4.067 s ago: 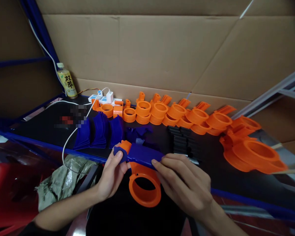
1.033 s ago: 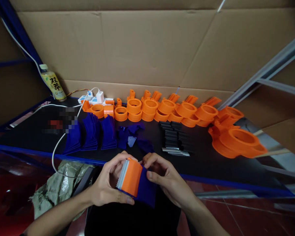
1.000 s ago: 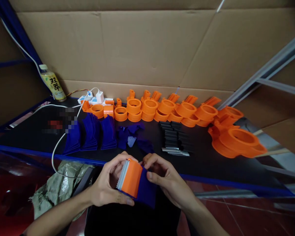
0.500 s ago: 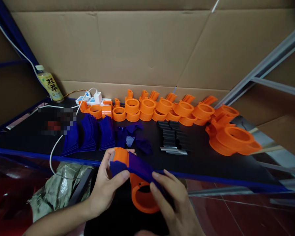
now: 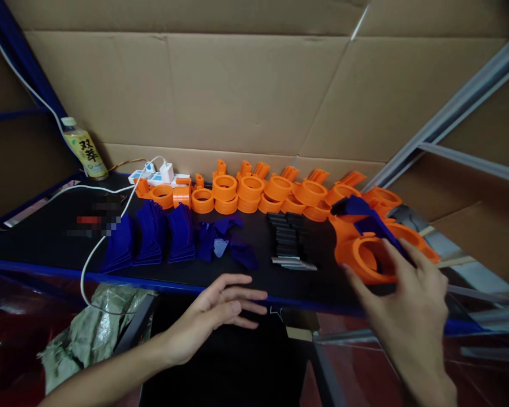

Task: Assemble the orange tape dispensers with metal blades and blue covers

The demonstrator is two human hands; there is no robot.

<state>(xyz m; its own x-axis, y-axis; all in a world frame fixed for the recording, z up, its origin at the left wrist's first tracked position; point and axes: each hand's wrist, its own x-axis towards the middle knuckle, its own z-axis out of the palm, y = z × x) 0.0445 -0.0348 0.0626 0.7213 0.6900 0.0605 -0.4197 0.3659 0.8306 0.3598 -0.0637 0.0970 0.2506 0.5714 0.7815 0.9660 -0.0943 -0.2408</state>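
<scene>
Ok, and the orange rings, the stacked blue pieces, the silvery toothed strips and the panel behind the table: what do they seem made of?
Orange rings: probably plastic, satin, from their smooth, evenly coloured walls.
Stacked blue pieces: likely thin plastic, since they hold a curve; finish unclear.
Silvery toothed strips: seemingly metal, from the greyish sheen.
Panel: matte, brown and creased, so likely cardboard.

The holder [image 5: 368,273] at the right is coloured bright orange, its cover [image 5: 351,207] deep blue. Orange is repeated in the row of rings [image 5: 250,193], blue in the stacked curved plates [image 5: 150,233]. The tabletop [image 5: 297,287] is finished in plain black and edged with blue. On the yellow bottle label [image 5: 86,149], black characters are printed. The cardboard [image 5: 246,96] is plain brown; the sack [image 5: 96,333], dimly lit, appears grey-green.
</scene>
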